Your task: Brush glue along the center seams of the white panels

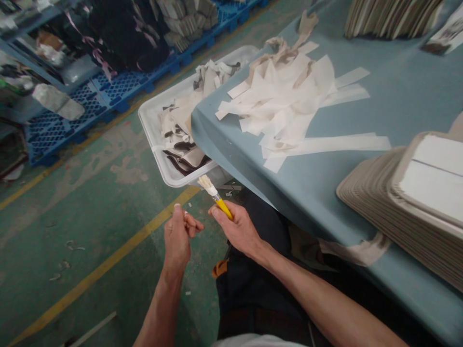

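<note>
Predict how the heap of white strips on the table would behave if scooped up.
The white strips would probably sag, since many already bend and curl over one another. They look thin, so the heap seems light for its bulk. Lying loose, some might slip out.

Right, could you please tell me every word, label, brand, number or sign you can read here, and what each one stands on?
No text can be read anywhere in this view.
White item at the table's far right corner: dark marks, too blurred to read.
Brush in the right hand: no lettering that I can make out.
</note>
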Available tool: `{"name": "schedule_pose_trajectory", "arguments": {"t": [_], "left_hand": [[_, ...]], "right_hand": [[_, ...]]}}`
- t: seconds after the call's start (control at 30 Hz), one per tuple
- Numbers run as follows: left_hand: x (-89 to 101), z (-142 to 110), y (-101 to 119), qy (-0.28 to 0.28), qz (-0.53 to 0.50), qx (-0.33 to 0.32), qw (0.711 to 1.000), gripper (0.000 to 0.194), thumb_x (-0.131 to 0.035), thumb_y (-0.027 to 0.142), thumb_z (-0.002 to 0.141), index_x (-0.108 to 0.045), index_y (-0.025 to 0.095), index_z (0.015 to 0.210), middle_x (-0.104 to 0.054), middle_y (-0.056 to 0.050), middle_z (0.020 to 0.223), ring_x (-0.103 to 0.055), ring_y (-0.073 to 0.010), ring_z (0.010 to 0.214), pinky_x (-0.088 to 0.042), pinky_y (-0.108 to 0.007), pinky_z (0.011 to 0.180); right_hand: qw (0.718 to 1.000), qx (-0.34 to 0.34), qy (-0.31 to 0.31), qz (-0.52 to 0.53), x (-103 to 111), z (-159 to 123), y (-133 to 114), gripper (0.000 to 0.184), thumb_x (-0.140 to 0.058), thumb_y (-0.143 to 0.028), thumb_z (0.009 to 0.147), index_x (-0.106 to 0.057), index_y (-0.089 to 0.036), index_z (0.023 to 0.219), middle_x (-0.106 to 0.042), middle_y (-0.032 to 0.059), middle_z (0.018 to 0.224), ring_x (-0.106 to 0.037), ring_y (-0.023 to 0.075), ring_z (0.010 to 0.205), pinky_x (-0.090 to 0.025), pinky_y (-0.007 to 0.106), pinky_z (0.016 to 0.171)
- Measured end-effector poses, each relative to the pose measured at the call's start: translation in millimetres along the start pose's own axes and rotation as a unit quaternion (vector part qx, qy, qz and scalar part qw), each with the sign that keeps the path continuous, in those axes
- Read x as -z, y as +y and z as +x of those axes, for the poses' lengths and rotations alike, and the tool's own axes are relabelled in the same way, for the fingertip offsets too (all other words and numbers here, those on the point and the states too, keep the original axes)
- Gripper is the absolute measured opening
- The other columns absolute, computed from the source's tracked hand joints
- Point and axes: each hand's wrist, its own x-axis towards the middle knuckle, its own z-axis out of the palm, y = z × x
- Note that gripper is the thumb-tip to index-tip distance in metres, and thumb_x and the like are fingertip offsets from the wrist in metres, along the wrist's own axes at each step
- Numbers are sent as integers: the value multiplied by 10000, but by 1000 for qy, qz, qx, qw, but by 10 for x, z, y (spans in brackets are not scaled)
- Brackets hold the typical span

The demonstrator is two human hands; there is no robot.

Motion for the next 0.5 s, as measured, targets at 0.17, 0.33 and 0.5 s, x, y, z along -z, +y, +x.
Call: {"name": "schedule_pose_trajectory", "arguments": {"t": [0.17,0.33,0.5], "left_hand": [[20,-10,53,-19,14,0,1000,448,-882,595,774,-675,197,769,-695,-5,702,-651,-151,634,-555,-266,659],[-8,-32,122,-73,32,12,997,675,-925,605,707,-744,148,1170,-821,-98,954,-716,-179,654,-618,-316,664],[-28,-38,103,-52,41,0,998,522,-829,658,850,-753,155,968,-663,7,582,-544,-129,434,-487,-248,486]], "right_hand": [[1000,-7,-8,-1,12,14,24,375,-571,-542,967,-581,-214,785,-429,-64,675,-402,121,632,-315,276,600],[1000,-12,6,3,71,50,81,379,-565,-551,963,-584,-213,792,-455,-59,693,-425,126,654,-325,279,621],[999,-24,15,15,166,60,113,379,-579,-547,959,-570,-211,783,-418,-63,683,-403,123,659,-312,274,619]]}}
